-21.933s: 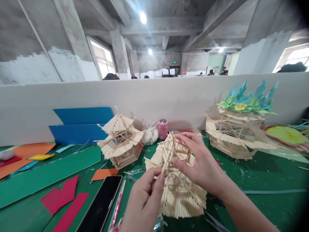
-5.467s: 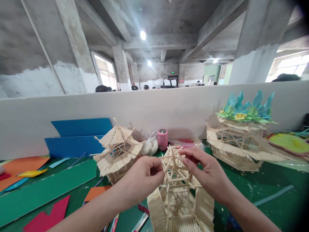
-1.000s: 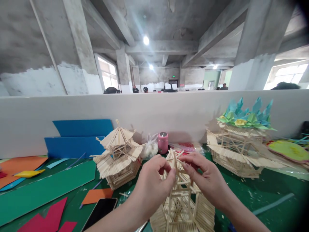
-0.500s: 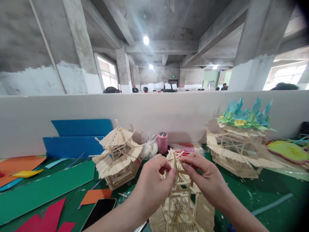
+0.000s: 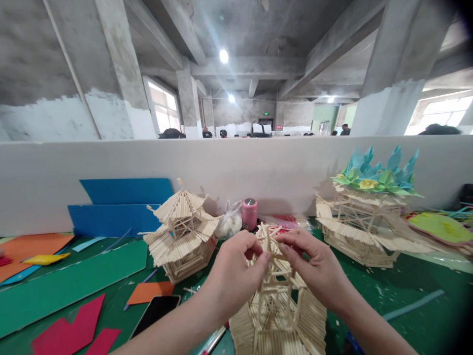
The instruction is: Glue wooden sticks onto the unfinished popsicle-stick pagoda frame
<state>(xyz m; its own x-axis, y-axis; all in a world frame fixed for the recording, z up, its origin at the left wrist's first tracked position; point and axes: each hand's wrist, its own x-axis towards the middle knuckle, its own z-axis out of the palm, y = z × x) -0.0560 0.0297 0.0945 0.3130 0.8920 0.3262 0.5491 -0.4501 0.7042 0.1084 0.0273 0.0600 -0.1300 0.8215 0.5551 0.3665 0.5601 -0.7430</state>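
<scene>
A pavilion model built of thin wooden sticks [image 5: 274, 315] stands in front of me at the lower middle, with an open frame and sloping stick panels at its base. My left hand [image 5: 236, 276] is closed at the left of its top, thumb and forefinger pinching a stick there; the fingertips partly cover it. On the other side, my right hand [image 5: 318, 264] pinches a thin wooden stick [image 5: 276, 238] between thumb and forefinger, against the peak of the frame. Several stick ends poke up between the two hands.
A finished-looking stick pavilion [image 5: 185, 231] stands left; another [image 5: 362, 231], topped with blue paper petals, stands right. Behind are a pink flask [image 5: 249, 215] and a white-filled bag [image 5: 229, 222]. A phone [image 5: 157, 313] and coloured sheets [image 5: 74, 286] lie left. A white partition [image 5: 236, 167] runs behind.
The view has tipped slightly, so the tabletop things sit a little higher. Both hands stay at the model's top with hardly any movement.
</scene>
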